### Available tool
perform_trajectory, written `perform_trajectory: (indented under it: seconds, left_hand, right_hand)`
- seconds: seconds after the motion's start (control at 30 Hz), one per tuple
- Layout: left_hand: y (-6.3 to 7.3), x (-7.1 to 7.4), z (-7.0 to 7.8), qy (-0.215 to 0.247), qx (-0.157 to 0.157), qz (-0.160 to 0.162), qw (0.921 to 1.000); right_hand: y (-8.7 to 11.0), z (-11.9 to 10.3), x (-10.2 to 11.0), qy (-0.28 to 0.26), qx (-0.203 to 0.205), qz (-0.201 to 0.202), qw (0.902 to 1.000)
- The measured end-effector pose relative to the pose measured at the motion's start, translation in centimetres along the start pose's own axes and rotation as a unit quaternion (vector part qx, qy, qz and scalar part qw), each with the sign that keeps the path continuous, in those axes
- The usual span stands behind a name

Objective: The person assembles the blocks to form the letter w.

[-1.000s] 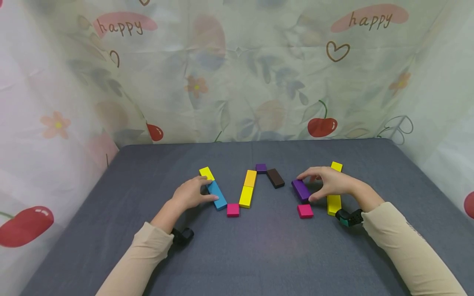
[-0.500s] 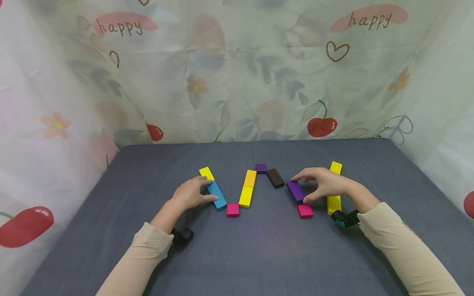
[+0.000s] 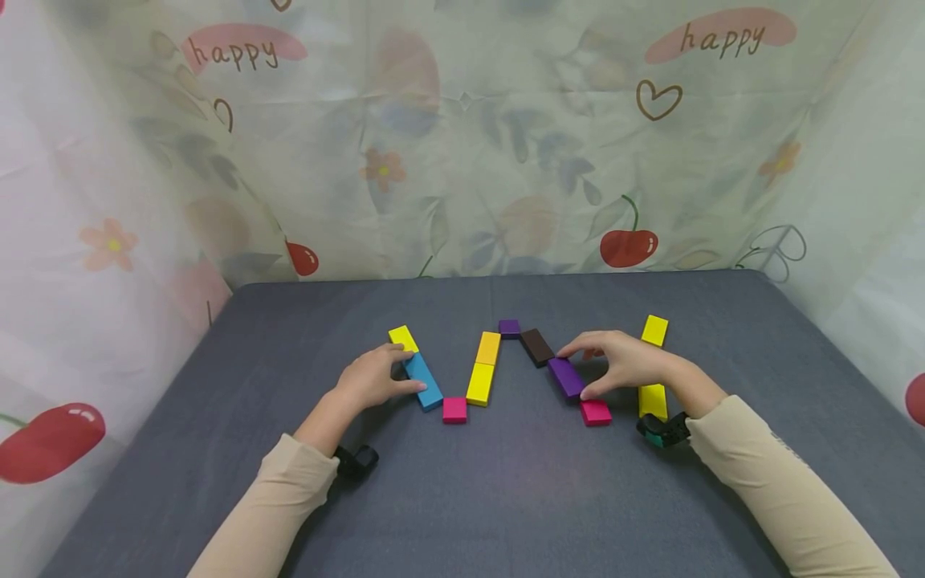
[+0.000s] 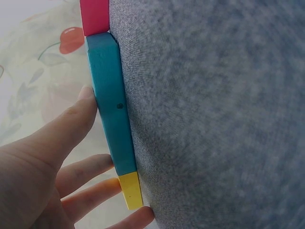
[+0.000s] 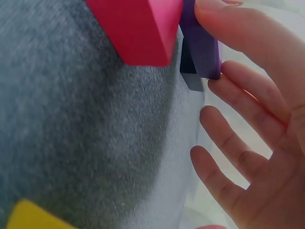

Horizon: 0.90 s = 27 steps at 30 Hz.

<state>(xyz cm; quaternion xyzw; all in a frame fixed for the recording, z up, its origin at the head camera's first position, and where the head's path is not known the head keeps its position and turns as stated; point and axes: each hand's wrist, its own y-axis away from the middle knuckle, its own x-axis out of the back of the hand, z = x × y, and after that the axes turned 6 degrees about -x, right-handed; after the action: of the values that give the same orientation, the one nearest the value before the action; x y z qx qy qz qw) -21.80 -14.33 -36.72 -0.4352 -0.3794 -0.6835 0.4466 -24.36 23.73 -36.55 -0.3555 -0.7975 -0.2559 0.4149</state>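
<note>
My right hand point(image 3: 630, 359) pinches a purple block point(image 3: 566, 378) lengthwise between thumb and fingertips. The block's far end is right by the dark brown block point(image 3: 536, 348), and its near end overlaps the corner of a pink block point(image 3: 596, 413) in the head view. In the right wrist view the purple block point(image 5: 202, 45) is seen beside the larger-looking pink block point(image 5: 143, 33). My left hand point(image 3: 372, 376) rests on a blue block point(image 4: 110, 105) and a short yellow block point(image 4: 131, 191), thumb and fingers relaxed along their top faces.
Another pink block point(image 3: 454, 410) touches the blue block's near end. Right of it run a yellow block point(image 3: 480, 384), an orange block point(image 3: 488, 348) and a small purple block point(image 3: 509, 328). Yellow blocks point(image 3: 653, 400) lie partly under my right hand on the grey cloth point(image 3: 462, 498).
My right hand has moved left with the purple block, from away from the dark brown block to right by its near end. My left hand has stayed still.
</note>
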Motion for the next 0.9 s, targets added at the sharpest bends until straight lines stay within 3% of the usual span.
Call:
perform_trajectory:
  seconds: [0.9]
  left_hand:
    - [-0.10, -0.04, -0.04, 0.000, -0.003, 0.003, 1.0000]
  right_hand:
    - [-0.53, -0.07, -1.05, 0.010, -0.012, 0.022, 0.9996]
